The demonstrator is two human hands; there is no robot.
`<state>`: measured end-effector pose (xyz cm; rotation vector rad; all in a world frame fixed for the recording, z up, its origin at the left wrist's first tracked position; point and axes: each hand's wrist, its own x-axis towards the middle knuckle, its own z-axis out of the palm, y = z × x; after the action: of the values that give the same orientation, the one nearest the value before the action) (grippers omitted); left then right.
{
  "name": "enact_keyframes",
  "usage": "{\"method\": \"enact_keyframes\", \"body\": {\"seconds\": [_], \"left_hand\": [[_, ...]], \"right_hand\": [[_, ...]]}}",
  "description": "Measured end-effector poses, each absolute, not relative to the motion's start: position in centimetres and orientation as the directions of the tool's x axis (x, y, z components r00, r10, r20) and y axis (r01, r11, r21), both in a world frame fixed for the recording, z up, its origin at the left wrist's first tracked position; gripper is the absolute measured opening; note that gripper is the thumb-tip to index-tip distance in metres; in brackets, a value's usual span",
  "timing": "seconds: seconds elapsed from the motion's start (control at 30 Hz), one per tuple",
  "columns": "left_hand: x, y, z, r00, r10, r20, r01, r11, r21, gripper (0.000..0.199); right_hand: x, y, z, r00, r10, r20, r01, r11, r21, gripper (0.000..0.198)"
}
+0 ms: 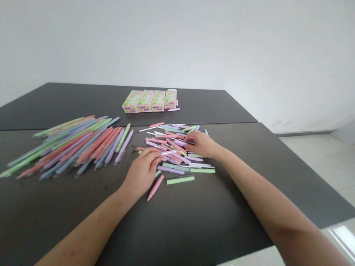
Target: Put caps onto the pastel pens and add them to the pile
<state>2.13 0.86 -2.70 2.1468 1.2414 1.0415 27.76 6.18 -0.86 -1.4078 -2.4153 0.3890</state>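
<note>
My left hand (143, 169) is closed, its fingertips pinching a light purple pen barrel part (169, 152) at the near left side of a loose heap of pen parts (172, 145). The heap mixes pink, purple, green and blue barrel pieces with thin white refills (197, 165). At the heap's right side, my right hand (200, 143) has its fingers bent down together among the pieces; what they grip is hidden. A green barrel piece (180, 180) and a pink one (155, 187) lie apart, nearest to me.
Left of the heap lies a broad pile of whole pens (76, 145) in pink, green, blue and purple. Several pink-and-green boxes (145, 101) stand in a row farther back, a purple piece (173, 109) beside them. The dark table (177, 229) ends at the right above a tiled floor.
</note>
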Motion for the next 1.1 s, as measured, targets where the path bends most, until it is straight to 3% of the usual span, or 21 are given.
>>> {"method": "enact_keyframes", "body": {"seconds": [0.1, 0.47, 0.87, 1.0, 1.1], "left_hand": [[2.1, 0.8, -2.7, 0.316, 0.87, 0.378, 0.528, -0.492, 0.692, 0.021], [1.9, 0.9, -3.2, 0.32, 0.875, 0.364, 0.527, -0.483, 0.699, 0.021], [1.8, 1.1, -3.4, 0.353, 0.848, 0.396, 0.586, -0.53, 0.613, 0.023], [1.7, 1.1, -3.4, 0.368, 0.846, 0.385, 0.61, -0.532, 0.587, 0.026], [1.7, 1.0, -3.4, 0.372, 0.844, 0.387, 0.625, -0.536, 0.568, 0.027]], "right_hand": [[28.0, 6.0, -0.1, -0.396, 0.915, 0.081, 0.804, 0.388, -0.451, 0.018], [30.1, 6.7, 1.1, -0.064, 0.989, 0.136, 0.796, 0.133, -0.591, 0.031], [30.4, 6.9, 0.5, -0.202, 0.977, 0.06, 0.702, 0.188, -0.687, 0.03], [30.3, 7.0, 0.0, -0.297, 0.954, 0.035, 0.733, 0.252, -0.632, 0.028], [30.4, 7.2, -0.1, -0.257, 0.964, 0.067, 0.806, 0.252, -0.536, 0.028]]}}
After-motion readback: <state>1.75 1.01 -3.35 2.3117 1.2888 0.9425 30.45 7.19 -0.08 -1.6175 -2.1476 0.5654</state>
